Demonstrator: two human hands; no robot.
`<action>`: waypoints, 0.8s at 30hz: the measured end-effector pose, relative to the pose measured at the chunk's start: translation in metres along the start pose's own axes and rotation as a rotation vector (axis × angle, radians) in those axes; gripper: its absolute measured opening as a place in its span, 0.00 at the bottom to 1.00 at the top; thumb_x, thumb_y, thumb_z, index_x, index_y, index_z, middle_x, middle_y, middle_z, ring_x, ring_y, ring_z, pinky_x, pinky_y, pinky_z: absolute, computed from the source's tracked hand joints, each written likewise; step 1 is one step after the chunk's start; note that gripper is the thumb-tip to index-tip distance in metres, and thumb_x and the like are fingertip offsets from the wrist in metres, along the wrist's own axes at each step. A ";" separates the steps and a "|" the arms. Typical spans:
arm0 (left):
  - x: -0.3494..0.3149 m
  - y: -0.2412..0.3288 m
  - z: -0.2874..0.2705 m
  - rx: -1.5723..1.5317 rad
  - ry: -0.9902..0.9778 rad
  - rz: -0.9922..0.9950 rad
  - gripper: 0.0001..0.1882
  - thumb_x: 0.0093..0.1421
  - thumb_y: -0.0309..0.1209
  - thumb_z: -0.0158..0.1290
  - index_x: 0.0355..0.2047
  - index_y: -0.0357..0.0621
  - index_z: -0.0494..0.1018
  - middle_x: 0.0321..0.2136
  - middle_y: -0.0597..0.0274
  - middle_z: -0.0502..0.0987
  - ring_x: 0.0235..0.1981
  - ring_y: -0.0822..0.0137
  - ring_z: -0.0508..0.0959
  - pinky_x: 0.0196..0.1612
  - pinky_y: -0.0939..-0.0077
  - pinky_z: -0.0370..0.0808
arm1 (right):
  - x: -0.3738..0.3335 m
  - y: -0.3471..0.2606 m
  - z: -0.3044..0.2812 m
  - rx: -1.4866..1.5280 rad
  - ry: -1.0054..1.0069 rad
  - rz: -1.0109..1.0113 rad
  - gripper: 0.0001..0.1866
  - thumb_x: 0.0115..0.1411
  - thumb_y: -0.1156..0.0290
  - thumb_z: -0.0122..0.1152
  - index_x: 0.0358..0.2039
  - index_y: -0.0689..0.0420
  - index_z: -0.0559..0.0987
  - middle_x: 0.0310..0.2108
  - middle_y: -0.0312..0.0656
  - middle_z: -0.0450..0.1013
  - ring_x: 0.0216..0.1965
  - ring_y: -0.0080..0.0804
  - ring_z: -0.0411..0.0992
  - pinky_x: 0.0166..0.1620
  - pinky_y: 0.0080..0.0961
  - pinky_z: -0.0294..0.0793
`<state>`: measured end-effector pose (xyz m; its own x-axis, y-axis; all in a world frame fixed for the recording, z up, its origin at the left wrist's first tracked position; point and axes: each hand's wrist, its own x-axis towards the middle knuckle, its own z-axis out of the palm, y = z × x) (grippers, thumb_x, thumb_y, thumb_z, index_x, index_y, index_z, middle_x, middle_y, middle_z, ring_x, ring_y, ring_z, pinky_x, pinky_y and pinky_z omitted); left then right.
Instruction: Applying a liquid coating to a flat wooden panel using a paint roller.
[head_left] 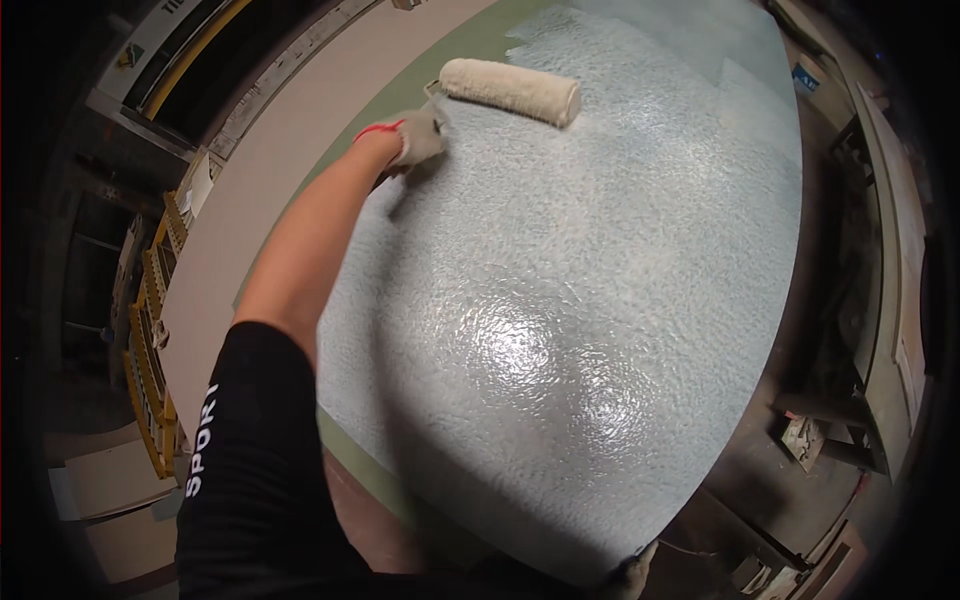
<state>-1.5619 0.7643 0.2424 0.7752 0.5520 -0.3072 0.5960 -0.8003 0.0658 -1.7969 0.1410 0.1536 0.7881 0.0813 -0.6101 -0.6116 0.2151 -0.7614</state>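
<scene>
My left hand, in a pale knit glove with a red cuff, is closed around the handle of a paint roller. Most of that handle is hidden by the glove. The roller's thick cream sleeve rests on the far part of a large green board, which is mostly covered with wet, glossy, pale grey-white coating. At the bottom edge of the picture, part of my right hand shows beside the board's near right corner. Its fingers are too dark and cut off to make out.
Left of the green board lies a bare beige panel. Yellow racking stands farther left, with stacked sheets below it. Along the right runs a long bench or board. A bucket with a blue label sits at the far right.
</scene>
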 end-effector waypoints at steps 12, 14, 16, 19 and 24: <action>-0.161 0.020 0.066 -0.121 0.055 0.005 0.28 0.62 0.40 0.49 0.56 0.32 0.69 0.44 0.33 0.81 0.48 0.39 0.81 0.54 0.53 0.75 | 0.009 0.039 -0.027 0.082 -0.051 -0.190 0.46 0.59 0.61 0.50 0.74 0.68 0.51 0.73 0.53 0.55 0.72 0.45 0.55 0.73 0.38 0.49; -0.235 0.004 0.094 -0.155 0.008 0.023 0.27 0.64 0.42 0.49 0.55 0.32 0.68 0.46 0.31 0.79 0.50 0.36 0.79 0.55 0.50 0.74 | 0.002 0.042 -0.028 0.053 -0.030 -0.216 0.44 0.60 0.62 0.49 0.74 0.69 0.51 0.74 0.53 0.54 0.73 0.43 0.54 0.74 0.36 0.48; -0.312 0.007 0.114 -0.174 -0.037 -0.064 0.25 0.65 0.43 0.49 0.50 0.31 0.69 0.45 0.30 0.79 0.49 0.35 0.79 0.54 0.49 0.74 | 0.009 0.054 -0.036 -0.035 0.032 -0.270 0.36 0.64 0.72 0.45 0.71 0.73 0.57 0.73 0.54 0.57 0.71 0.41 0.58 0.73 0.34 0.51; -0.423 0.017 0.136 -0.213 -0.099 -0.160 0.23 0.64 0.42 0.50 0.49 0.33 0.69 0.45 0.32 0.79 0.48 0.35 0.79 0.53 0.46 0.74 | 0.021 0.061 -0.052 -0.125 -0.058 -0.314 0.35 0.66 0.70 0.41 0.71 0.74 0.54 0.75 0.53 0.53 0.75 0.40 0.52 0.75 0.32 0.46; -0.541 0.021 0.144 -0.293 -0.165 -0.242 0.25 0.64 0.45 0.52 0.48 0.34 0.68 0.40 0.34 0.80 0.46 0.35 0.79 0.51 0.48 0.74 | -0.010 0.023 -0.069 -0.439 -0.058 -0.415 0.30 0.68 0.71 0.47 0.68 0.70 0.63 0.68 0.56 0.62 0.69 0.41 0.62 0.70 0.33 0.58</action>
<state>-1.9987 0.4154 0.2732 0.5756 0.6523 -0.4931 0.8098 -0.5384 0.2331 -1.8233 0.0785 0.1268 0.9619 0.1327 -0.2390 -0.2136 -0.1804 -0.9601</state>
